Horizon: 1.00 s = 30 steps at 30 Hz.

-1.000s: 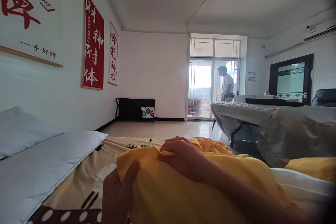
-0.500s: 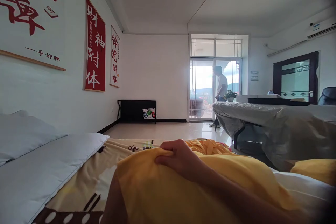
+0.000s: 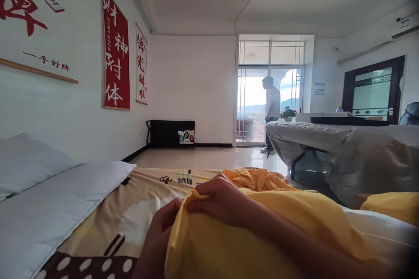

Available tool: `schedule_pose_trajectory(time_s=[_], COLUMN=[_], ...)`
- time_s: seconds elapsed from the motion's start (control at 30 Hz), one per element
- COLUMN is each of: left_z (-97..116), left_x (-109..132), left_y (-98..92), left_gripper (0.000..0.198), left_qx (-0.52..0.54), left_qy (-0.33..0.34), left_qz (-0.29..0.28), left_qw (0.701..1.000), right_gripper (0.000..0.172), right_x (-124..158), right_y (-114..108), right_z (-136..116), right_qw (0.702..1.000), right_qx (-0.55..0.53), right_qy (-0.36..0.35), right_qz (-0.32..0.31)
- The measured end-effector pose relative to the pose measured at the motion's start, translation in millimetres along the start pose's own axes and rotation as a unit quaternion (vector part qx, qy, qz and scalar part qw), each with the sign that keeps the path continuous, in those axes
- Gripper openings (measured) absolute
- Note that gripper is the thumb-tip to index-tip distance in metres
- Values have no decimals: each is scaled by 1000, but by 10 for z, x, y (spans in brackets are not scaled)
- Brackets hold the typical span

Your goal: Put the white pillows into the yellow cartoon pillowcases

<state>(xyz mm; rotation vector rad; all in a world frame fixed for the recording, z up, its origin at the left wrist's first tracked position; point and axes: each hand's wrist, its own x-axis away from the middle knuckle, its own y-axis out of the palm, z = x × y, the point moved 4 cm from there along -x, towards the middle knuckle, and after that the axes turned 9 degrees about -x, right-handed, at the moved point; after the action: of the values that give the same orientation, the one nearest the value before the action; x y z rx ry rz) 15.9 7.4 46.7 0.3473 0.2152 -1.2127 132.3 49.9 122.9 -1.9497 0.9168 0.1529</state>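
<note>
A yellow pillowcase (image 3: 209,244) spreads across the front of the bed, with a white pillow (image 3: 376,231) showing from its right end. My right hand (image 3: 222,202) pinches the pillowcase at its upper left edge, thumb on the near side. Just left of it, my left hand (image 3: 159,235) is curled against the same edge. The tips of its fingers are hidden behind the cloth. Beyond my right hand lies a crumpled heap of yellow-orange cloth (image 3: 258,178).
Two white pillows lie at the left, the nearer pillow (image 3: 65,200) on a patterned beige sheet (image 3: 140,209). Another yellow piece (image 3: 393,202) is at the right. A plastic-covered table (image 3: 347,139) stands beyond the bed. A person (image 3: 272,100) stands by the glass door.
My left hand has come out from under the pillowcase to its left edge, which is now gathered and folded. My right hand has shifted slightly left. The view has tilted down a little.
</note>
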Motion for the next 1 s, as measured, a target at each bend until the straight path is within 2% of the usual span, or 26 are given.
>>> schedule_pose_trajectory(time_s=[0.07,0.13,0.2,0.27,0.33,0.4,0.5,0.6,0.67,0.77,0.8,0.87,0.93,1.0], left_z=[85,168,226,240,202,144,80,40,28,-4,-17,-47,-89,-142], left_x=[22,47,64,68,56,23,-52,-117,-126,-82,-67,-61,-77,-98], left_y=[-43,-90,-135,-178,-206,-212,-203,-171,-116,-7,14,16,-8,-51], left_gripper=[41,35,26,21,22,24,31,39,45,47,47,45,46,51], left_qx=[-17,-41,-90,-118,-92,-31,43,110,102,24,10,26,74,94], left_qy=[23,45,67,79,71,58,43,28,35,45,44,21,-23,-66], left_qz=[-9,-12,15,71,116,119,70,-3,-67,-159,-168,-147,-118,-88], left_qw=[1000,998,994,987,986,991,996,994,992,986,985,989,990,990], right_gripper=[43,36,29,19,9,12,6,13,14,13,11,7,4,9], right_x=[23,71,136,201,256,289,279,240,210,154,134,91,41,-14], right_y=[-30,-42,-17,56,180,316,448,365,225,35,-13,-79,-93,-68], right_z=[-48,-118,-190,-252,-289,-287,-209,-99,-56,-58,-62,-48,1,65], right_qw=[994,971,944,930,931,937,943,944,951,975,982,991,986,970], right_qx=[65,151,229,268,261,233,200,178,157,98,68,-8,-101,-195], right_qy=[-91,-177,-211,-190,-155,-135,-148,-161,-155,-133,-114,-60,-5,27], right_qz=[13,53,110,166,200,223,220,225,215,148,131,123,134,140])
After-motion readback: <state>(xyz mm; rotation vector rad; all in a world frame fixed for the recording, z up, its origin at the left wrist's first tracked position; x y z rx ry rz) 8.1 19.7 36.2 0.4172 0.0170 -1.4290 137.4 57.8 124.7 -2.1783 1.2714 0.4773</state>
